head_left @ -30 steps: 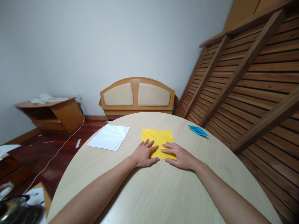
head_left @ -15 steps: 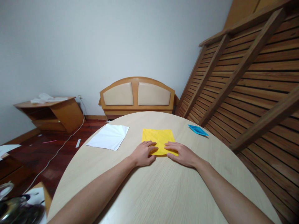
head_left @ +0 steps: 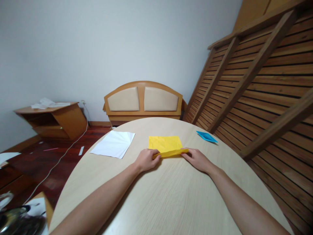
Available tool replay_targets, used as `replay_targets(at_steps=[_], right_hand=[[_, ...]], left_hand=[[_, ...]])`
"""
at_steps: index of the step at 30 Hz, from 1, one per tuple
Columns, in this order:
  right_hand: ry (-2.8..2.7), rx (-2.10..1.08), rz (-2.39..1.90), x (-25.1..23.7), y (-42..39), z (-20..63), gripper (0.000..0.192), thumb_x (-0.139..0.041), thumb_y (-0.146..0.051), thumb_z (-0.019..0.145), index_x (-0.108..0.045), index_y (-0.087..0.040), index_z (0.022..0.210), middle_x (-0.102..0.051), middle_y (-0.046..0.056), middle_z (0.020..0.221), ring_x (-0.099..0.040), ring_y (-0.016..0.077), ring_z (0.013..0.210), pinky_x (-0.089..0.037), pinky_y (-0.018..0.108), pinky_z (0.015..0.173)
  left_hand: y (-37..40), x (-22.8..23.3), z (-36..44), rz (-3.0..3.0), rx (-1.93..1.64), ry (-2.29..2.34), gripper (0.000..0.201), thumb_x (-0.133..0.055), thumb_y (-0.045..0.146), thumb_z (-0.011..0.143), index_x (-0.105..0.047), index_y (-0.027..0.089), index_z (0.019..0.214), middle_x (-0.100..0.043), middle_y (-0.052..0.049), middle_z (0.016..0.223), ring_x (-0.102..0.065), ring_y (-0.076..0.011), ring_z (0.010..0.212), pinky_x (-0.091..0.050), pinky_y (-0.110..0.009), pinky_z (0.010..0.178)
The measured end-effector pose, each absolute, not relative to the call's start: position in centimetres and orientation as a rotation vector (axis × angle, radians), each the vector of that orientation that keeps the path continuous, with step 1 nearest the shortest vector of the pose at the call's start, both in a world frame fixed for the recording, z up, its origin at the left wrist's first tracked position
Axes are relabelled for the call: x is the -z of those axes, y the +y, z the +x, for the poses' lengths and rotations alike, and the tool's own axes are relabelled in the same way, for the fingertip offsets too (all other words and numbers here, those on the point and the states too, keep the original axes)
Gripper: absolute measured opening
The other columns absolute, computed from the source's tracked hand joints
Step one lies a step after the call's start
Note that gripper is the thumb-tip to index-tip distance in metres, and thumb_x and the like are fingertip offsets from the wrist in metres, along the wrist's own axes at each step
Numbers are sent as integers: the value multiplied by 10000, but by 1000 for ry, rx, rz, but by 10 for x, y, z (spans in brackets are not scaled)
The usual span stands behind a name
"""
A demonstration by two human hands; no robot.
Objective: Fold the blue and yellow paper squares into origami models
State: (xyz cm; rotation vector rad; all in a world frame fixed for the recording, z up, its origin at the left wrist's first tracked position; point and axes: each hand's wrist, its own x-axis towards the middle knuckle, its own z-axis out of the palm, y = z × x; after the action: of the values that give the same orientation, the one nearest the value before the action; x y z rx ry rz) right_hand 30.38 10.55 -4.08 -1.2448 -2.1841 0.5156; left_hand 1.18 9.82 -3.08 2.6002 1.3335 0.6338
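Note:
A creased sheet of yellow paper (head_left: 165,142) lies at the middle of the round table, its near edge lifted and bent up toward the far side. My left hand (head_left: 148,159) pinches the near left corner between thumb and fingers. At the near right corner, my right hand (head_left: 195,158) grips the same raised edge, thumb below it. The far part of the sheet rests flat on the tabletop.
A creased white sheet of paper (head_left: 113,144) lies left on the round table (head_left: 156,202). Toward the right edge sits a folded blue paper piece (head_left: 206,136). Beyond stand a headboard (head_left: 142,98) and, at right, a leaning slatted wooden frame (head_left: 264,85).
Both hands were lying on the yellow paper with fingers stretched; now they hold its near corners. The near edge has risen and bent away from me.

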Motion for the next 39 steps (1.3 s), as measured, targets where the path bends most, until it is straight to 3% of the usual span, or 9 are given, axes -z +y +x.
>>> replay_targets(at_steps=[6,16,23,29,31,34,39], right_hand=[[-2033,-570,-1291,45,110,306,291,-482,-434,963,-647,-196,977,-739,72,953,-675,242,852,-513,345,756],[-1925,-546,-1288,47,113,305,324,-473,-504,941,-608,-210,925,-690,35,774,-628,232,746,-507,332,698],[-1844,-508,-1347,52,117,309,364,-455,-556,933,-564,-216,861,-654,19,731,-578,208,664,-456,306,619],[-1803,-503,-1372,56,120,310,395,-435,-595,937,-468,-237,774,-585,-19,633,-532,181,589,-388,272,531],[-1788,-508,-1370,56,120,309,368,-449,-585,935,-484,-240,809,-619,-10,656,-581,199,623,-424,285,556],[-1754,-572,-1341,56,120,307,311,-462,-535,941,-526,-242,1023,-708,28,788,-670,244,756,-501,346,682],[-1732,-587,-1364,56,119,305,419,-492,-467,931,-467,-225,1272,-728,44,807,-697,258,782,-525,396,746]], left_hand=[[101,35,11,2404,-851,1307,273,-535,372,919,-641,202,1104,-752,-63,944,-698,-198,788,-495,-277,715],[106,39,10,2108,-1021,1366,602,-632,423,861,-391,213,1372,-728,-92,1072,-698,-247,924,-513,-380,867],[111,47,8,2050,-999,1410,650,-609,381,881,-315,218,1437,-728,-35,890,-677,-183,705,-503,-297,670],[114,48,8,2060,-990,1519,540,-553,310,902,-368,199,1396,-723,-31,867,-666,-179,722,-447,-266,639],[114,48,8,2077,-994,1537,531,-541,309,910,-366,196,1398,-710,-14,829,-655,-177,710,-431,-261,629],[114,49,7,2086,-1017,1550,571,-522,299,922,-309,188,1440,-690,4,785,-638,-171,691,-408,-253,614],[114,47,6,2105,-1011,1580,580,-493,288,938,-287,197,1473,-684,10,774,-625,-168,682,-388,-249,609]])
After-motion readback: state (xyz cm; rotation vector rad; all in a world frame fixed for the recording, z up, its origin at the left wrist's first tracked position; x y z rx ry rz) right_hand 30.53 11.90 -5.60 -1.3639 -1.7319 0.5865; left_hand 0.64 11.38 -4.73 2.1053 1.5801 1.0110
